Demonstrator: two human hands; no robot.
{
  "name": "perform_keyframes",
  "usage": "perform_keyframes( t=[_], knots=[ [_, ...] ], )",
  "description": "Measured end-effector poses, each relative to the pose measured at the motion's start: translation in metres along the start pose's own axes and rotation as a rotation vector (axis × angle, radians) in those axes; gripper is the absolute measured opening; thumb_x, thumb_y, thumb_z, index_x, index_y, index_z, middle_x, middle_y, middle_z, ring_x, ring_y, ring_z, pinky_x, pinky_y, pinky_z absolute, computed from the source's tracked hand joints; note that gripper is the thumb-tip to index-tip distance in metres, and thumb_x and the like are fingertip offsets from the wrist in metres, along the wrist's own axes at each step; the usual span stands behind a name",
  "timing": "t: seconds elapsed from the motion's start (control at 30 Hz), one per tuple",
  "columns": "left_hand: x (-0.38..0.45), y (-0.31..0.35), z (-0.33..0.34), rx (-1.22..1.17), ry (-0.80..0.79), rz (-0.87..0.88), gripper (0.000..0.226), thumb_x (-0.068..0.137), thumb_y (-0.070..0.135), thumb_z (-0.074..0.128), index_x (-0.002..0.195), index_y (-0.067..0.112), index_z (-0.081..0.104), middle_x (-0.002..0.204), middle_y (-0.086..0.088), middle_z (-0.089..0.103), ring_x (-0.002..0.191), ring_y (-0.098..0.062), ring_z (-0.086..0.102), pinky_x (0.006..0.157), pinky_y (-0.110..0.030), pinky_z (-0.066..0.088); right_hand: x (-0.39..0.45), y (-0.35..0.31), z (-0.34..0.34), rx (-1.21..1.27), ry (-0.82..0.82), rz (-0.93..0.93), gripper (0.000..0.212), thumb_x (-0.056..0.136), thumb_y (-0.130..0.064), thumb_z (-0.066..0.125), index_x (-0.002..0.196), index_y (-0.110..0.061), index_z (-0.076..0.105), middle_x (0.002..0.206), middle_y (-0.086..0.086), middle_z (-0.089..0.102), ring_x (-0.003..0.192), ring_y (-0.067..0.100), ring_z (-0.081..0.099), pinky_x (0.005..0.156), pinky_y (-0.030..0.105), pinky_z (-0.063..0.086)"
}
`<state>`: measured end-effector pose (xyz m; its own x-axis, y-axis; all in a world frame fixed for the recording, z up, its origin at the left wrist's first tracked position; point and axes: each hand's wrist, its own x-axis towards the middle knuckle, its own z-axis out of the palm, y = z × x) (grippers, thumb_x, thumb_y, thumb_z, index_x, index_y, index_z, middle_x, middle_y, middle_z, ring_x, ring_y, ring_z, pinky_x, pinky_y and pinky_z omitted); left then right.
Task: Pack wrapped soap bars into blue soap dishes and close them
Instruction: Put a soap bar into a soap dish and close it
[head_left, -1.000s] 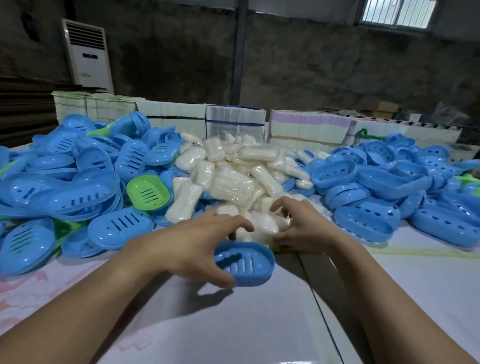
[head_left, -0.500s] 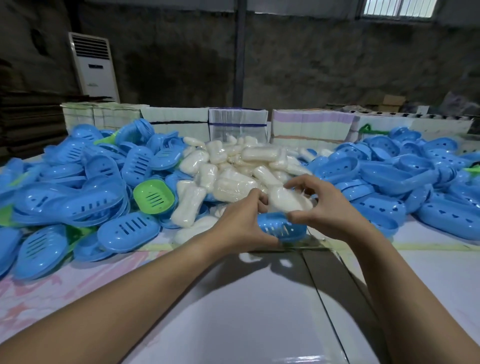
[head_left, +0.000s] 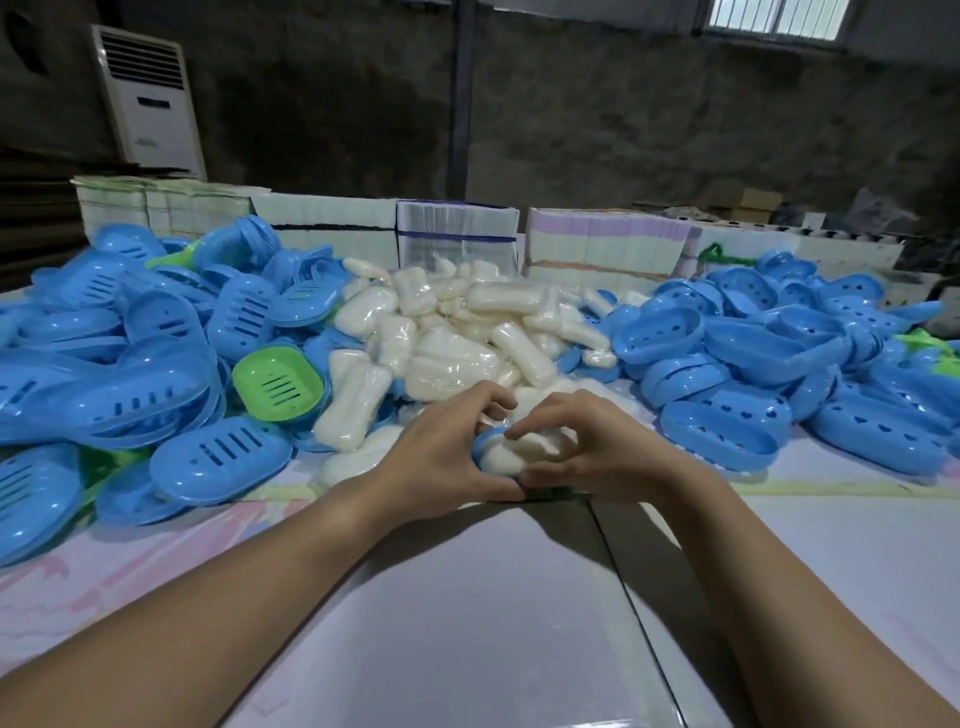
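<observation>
Both hands meet at the table's centre: the left hand (head_left: 447, 457) curls round a blue oval plastic soap dish (head_left: 484, 446), while the right hand (head_left: 587, 452) grips the white plastic-wrapped soap bar (head_left: 524, 448) lying in it. At 12 o'clock, just behind — a heap of wrapped soap bars (head_left: 467, 332). Blue dish piles (head_left: 104, 374) crowd 9 and 3 o'clock, a green slotted dish (head_left: 278, 383) at 10 — white table (head_left: 467, 623) beneath.

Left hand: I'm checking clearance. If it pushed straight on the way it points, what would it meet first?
The left hand points forward and rightward and already grips the blue dish with the soap bar. Past those, probably the soap pile, though depth is unclear.
</observation>
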<state>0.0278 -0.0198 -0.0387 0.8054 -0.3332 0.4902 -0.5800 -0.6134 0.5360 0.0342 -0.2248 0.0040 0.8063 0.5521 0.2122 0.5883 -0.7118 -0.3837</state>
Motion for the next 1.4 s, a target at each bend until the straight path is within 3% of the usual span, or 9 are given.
perform_keyframes(
  t=[0.17,0.37,0.53,0.6,0.73,0.93,1.17,1.3,1.4],
  knots=[
    [-0.001,0.004,-0.002,0.037,-0.01,0.019,0.064,0.059,0.055,0.086,0.111,0.03,0.059,0.106,0.011,0.064,0.095,-0.008,0.062,0.084,-0.041,0.053,-0.003,0.01,-0.011,0.027,0.108,0.111,0.033,0.078,-0.03,0.08,0.108,-0.036,0.07,0.106,-0.015,0.065,0.095,0.0,0.054,0.079,0.006,0.038],
    [-0.002,0.003,-0.005,0.089,-0.019,0.031,0.051,0.065,0.05,0.088,0.106,0.032,0.063,0.101,0.011,0.063,0.09,-0.007,0.062,0.08,-0.039,0.052,0.001,0.009,0.0,0.025,0.1,0.146,0.029,0.082,-0.022,0.076,0.108,-0.034,0.072,0.099,-0.015,0.068,0.086,0.002,0.055,0.071,0.006,0.04],
    [-0.003,0.007,-0.003,0.142,-0.024,0.044,0.045,0.068,0.063,0.072,0.103,0.035,0.069,0.095,0.013,0.065,0.085,-0.009,0.059,0.079,-0.038,0.05,0.005,0.012,-0.007,0.167,0.039,0.212,0.027,0.078,-0.021,0.08,0.1,-0.034,0.073,0.088,-0.018,0.068,0.08,-0.008,0.058,0.066,0.003,0.04],
    [-0.003,0.008,-0.003,0.159,-0.034,0.059,0.04,0.071,0.061,0.074,0.103,0.036,0.07,0.095,0.015,0.065,0.086,-0.008,0.057,0.079,-0.035,0.048,0.004,0.019,-0.014,0.205,0.06,0.212,0.024,0.079,-0.023,0.078,0.101,-0.032,0.073,0.088,-0.015,0.071,0.08,-0.007,0.061,0.068,0.008,0.043],
    [-0.002,0.006,-0.003,0.181,-0.057,0.082,0.04,0.077,0.064,0.069,0.106,0.037,0.071,0.098,0.022,0.064,0.085,-0.001,0.053,0.078,-0.028,0.042,-0.007,0.048,-0.022,-0.038,0.4,0.435,0.027,0.083,-0.025,0.068,0.109,-0.031,0.069,0.101,-0.009,0.065,0.098,0.014,0.059,0.086,0.036,0.049],
    [-0.003,0.01,-0.002,0.112,-0.038,0.094,0.023,0.088,0.039,0.065,0.104,0.028,0.077,0.101,0.017,0.072,0.09,-0.002,0.064,0.084,-0.031,0.051,-0.012,0.054,-0.018,-0.235,0.293,0.683,0.052,0.073,-0.018,0.064,0.122,-0.035,0.06,0.122,-0.004,0.062,0.114,0.024,0.056,0.099,0.045,0.043],
    [0.0,0.009,-0.003,0.085,-0.083,0.016,0.016,0.09,0.023,0.073,0.104,0.031,0.076,0.109,0.017,0.069,0.103,-0.009,0.063,0.093,-0.036,0.048,-0.011,0.052,-0.016,-0.141,0.369,0.574,0.048,0.076,-0.005,0.065,0.116,-0.032,0.066,0.108,-0.006,0.06,0.096,0.019,0.057,0.079,0.035,0.051],
    [-0.001,0.01,-0.002,0.099,-0.08,0.005,0.017,0.092,0.023,0.071,0.106,0.031,0.074,0.111,0.018,0.067,0.103,-0.007,0.062,0.094,-0.036,0.048,-0.007,0.039,-0.012,0.053,0.641,0.351,0.042,0.08,0.003,0.055,0.106,-0.026,0.072,0.102,-0.003,0.052,0.091,0.016,0.053,0.082,0.032,0.045],
    [-0.002,0.011,0.0,0.119,-0.071,0.017,0.016,0.093,0.025,0.069,0.108,0.031,0.074,0.11,0.019,0.067,0.099,-0.008,0.063,0.092,-0.037,0.048,-0.008,0.026,-0.013,0.357,0.78,0.224,0.043,0.082,0.005,0.057,0.091,-0.034,0.072,0.103,-0.007,0.059,0.089,0.01,0.056,0.08,0.017,0.045]
  ],
)
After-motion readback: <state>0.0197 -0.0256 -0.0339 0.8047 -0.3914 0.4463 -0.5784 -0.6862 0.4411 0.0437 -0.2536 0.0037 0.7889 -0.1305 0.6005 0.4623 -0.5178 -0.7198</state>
